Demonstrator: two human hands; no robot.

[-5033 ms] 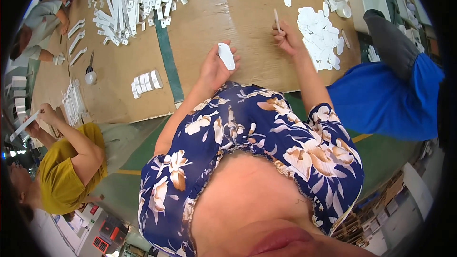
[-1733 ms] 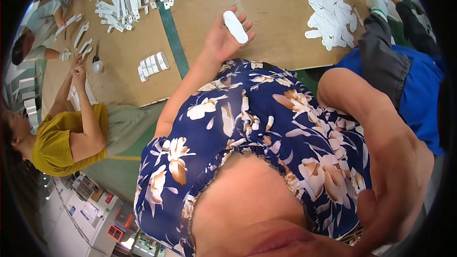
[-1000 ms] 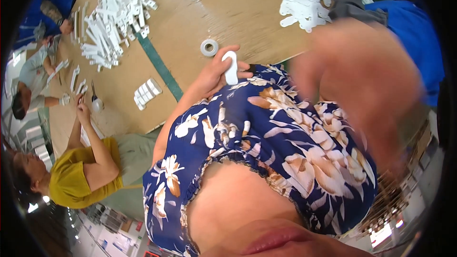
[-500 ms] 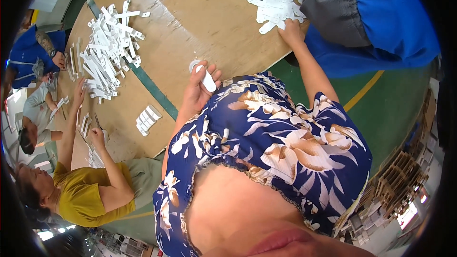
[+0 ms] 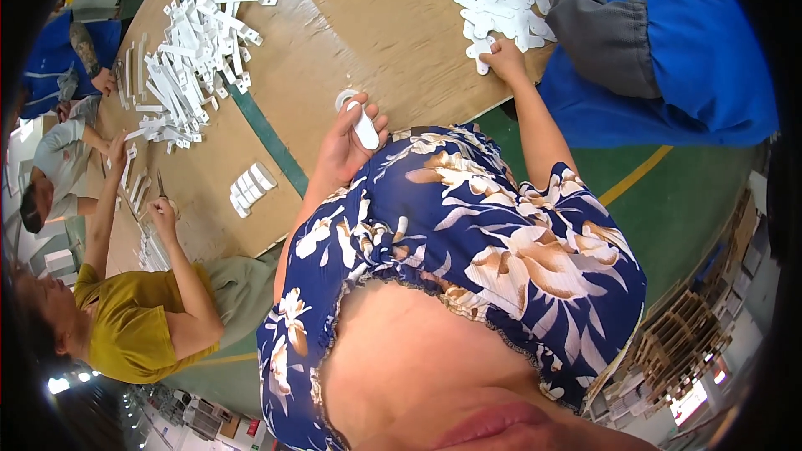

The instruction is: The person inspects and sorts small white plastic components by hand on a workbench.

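Head view: the left hand (image 5: 344, 140) is curled round a white oblong plate (image 5: 365, 129), its thumb laid over the plate's upper end and the lower end sticking out toward the floral blouse (image 5: 493, 225). Just beyond that hand's fingertips a white ring (image 5: 344, 98) sits on the brown tabletop (image 5: 376, 25), partly hidden. Farther out and to the right, the right hand (image 5: 506, 63) has its fingers bent at a second white plate (image 5: 480, 56), touching it; whether they pinch it, I cannot tell. Directly beyond the right hand spreads a heap of similar flat plates (image 5: 494, 0), with a co-worker's grey sleeve (image 5: 603, 33) to the right of it. Left of the left hand, across a green strip (image 5: 269, 142), stands a short row of white pieces (image 5: 252, 188). Beyond this row, well apart from the left hand, lies a tangled pile of long white brackets (image 5: 196, 54).
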